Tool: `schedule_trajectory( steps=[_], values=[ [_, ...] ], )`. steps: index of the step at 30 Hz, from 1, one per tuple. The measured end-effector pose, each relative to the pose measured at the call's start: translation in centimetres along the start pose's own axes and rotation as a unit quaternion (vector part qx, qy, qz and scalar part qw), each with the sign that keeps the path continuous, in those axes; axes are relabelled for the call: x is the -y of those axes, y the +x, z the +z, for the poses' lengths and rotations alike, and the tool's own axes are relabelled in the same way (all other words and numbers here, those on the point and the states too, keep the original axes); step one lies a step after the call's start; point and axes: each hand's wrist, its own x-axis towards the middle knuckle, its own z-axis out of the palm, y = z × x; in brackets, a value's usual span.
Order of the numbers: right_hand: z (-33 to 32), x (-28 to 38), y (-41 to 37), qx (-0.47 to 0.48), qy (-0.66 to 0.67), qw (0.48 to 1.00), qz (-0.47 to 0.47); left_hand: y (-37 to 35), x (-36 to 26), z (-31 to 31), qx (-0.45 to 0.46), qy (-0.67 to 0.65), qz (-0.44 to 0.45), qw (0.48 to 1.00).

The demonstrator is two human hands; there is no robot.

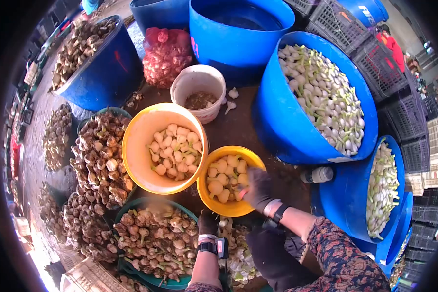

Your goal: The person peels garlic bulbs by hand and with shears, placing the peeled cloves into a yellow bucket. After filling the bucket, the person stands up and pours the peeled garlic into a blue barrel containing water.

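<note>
My right hand (pixel 259 189), in a dark glove, is over the right edge of a yellow bucket (pixel 246 210) that holds pale peeled garlic bulbs (pixel 222 177). Something small and reddish shows at its fingers, too blurred to name. My left hand (pixel 208 225), also gloved, is between that bucket and a green basket (pixel 120 214) of unpeeled garlic (pixel 155 243); its fingers are too dark to read. Beyond the yellow bucket, to the left, a larger orange-yellow bucket (pixel 140 146) holds more peeled bulbs.
A white bucket (pixel 179 85) and a red net bag (pixel 166 53) stand further back. Blue tubs (pixel 272 117) of garlic are at the right, and a bottle (pixel 321 174) lies near them. Black crates (pixel 374 63) line the right side. A person in red (pixel 394 48) is far off.
</note>
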Motion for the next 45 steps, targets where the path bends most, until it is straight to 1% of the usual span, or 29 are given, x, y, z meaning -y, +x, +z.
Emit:
schedule_trajectory(
  steps=[2, 3, 4, 7, 9, 10, 11, 13, 16, 17, 18, 19, 20, 23, 24, 25, 28, 29, 31, 32, 34, 35, 36, 37, 38, 39, 41, 43, 45],
  values=[
    [0.0, 3.8, -2.1, 0.217, 0.062, 0.968, -0.107, -1.6, -2.0, 1.1, -0.027, -0.205, -0.087, 0.974],
    [1.7, 4.9, -3.6, 0.329, 0.057, 0.936, -0.115, -1.9, -3.7, 2.4, -0.058, -0.338, -0.148, 0.928],
    [1.7, 6.3, -4.7, 0.386, 0.025, 0.911, -0.144, -2.2, -4.9, 2.7, -0.072, -0.356, -0.197, 0.911],
    [3.1, 7.5, -5.8, 0.342, 0.014, 0.939, -0.045, -2.8, -8.7, 6.3, -0.047, -0.325, -0.217, 0.919],
    [2.3, 6.4, -5.6, 0.242, 0.041, 0.969, 0.010, -3.2, -10.1, 7.6, -0.026, -0.305, -0.244, 0.920],
    [0.2, 5.7, -5.0, 0.188, 0.063, 0.980, -0.009, -3.6, -11.7, 9.6, -0.045, -0.289, -0.249, 0.923],
    [-1.8, 4.6, -3.7, 0.234, 0.103, 0.966, 0.036, -4.3, -13.2, 11.7, -0.061, -0.275, -0.256, 0.925],
    [-5.9, 3.3, -1.8, 0.232, 0.157, 0.956, 0.086, -5.0, -15.8, 14.4, -0.007, -0.299, -0.248, 0.921],
    [-11.5, 3.9, -2.0, 0.242, 0.243, 0.932, 0.116, -8.7, -21.3, 15.6, 0.018, -0.206, -0.261, 0.943],
    [-13.8, 5.5, -3.1, 0.217, 0.248, 0.937, 0.120, -10.0, -21.6, 14.7, -0.048, -0.085, -0.193, 0.976],
    [-16.4, 6.9, -3.7, 0.241, 0.231, 0.934, 0.125, -14.1, -26.4, 18.2, -0.112, 0.067, -0.089, 0.987],
    [-20.0, 8.5, -4.4, 0.214, 0.244, 0.935, 0.141, -15.3, -26.2, 16.2, -0.189, 0.236, 0.032, 0.953],
    [-23.1, 9.7, -5.1, 0.212, 0.259, 0.926, 0.175, -17.0, -26.1, 14.0, -0.193, 0.271, 0.035, 0.942],
    [-31.4, 11.7, -7.0, 0.159, 0.298, 0.919, 0.202, -21.6, -24.5, 6.4, -0.127, 0.252, -0.149, 0.948],
    [-34.3, 11.9, -7.7, 0.120, 0.315, 0.915, 0.220, -22.1, -26.4, 7.6, -0.120, 0.125, -0.318, 0.932],
    [-37.3, 11.5, -7.8, 0.080, 0.330, 0.911, 0.233, -22.3, -28.4, 9.0, -0.112, -0.008, -0.472, 0.875],
    [-44.3, 9.2, -8.7, -0.003, 0.369, 0.891, 0.264, -25.2, -33.6, 22.1, -0.006, -0.114, -0.296, 0.948],
    [-47.0, 8.2, -9.0, -0.015, 0.386, 0.878, 0.282, -24.8, -33.8, 22.4, 0.007, -0.074, -0.241, 0.968],
    [-50.9, 5.6, -9.7, -0.069, 0.402, 0.854, 0.323, -25.3, -37.6, 30.0, 0.034, 0.068, -0.158, 0.985],
    [-51.4, 3.8, -10.6, -0.129, 0.377, 0.862, 0.314, -25.8, -39.2, 33.9, 0.001, 0.116, -0.120, 0.986],
    [-55.8, 1.1, -11.3, -0.203, 0.402, 0.794, 0.408, -23.1, -39.6, 37.3, 0.112, 0.089, -0.100, 0.985],
    [-56.5, -1.5, -12.2, -0.231, 0.345, 0.813, 0.408, -23.0, -40.6, 40.7, 0.160, 0.108, -0.098, 0.976],
    [-56.8, -3.3, -12.9, -0.354, 0.414, 0.744, 0.388, -23.4, -41.4, 44.3, 0.180, 0.138, -0.079, 0.971],
    [-58.6, -4.9, -13.9, -0.367, 0.464, 0.692, 0.413, -23.9, -42.0, 48.0, 0.201, 0.166, -0.059, 0.964],
    [-57.5, -7.7, -15.7, -0.446, 0.480, 0.670, 0.350, -24.4, -42.6, 50.9, 0.265, 0.247, 0.002, 0.932],
    [-57.5, -9.7, -16.7, -0.482, 0.540, 0.591, 0.356, -24.9, -42.6, 53.8, 0.258, 0.300, 0.015, 0.918],
    [-56.1, -13.8, -19.9, -0.571, 0.690, 0.332, 0.296, -27.4, -42.5, 60.4, 0.318, 0.235, 0.015, 0.918],
    [-57.7, -15.8, -22.6, -0.468, 0.529, 0.517, 0.484, -29.6, -42.0, 65.6, 0.427, 0.314, 0.151, 0.834],
    [-54.0, -20.1, -26.4, -0.581, 0.527, 0.483, 0.388, -30.1, -41.2, 69.1, 0.558, 0.433, 0.207, 0.677]
  ],
)
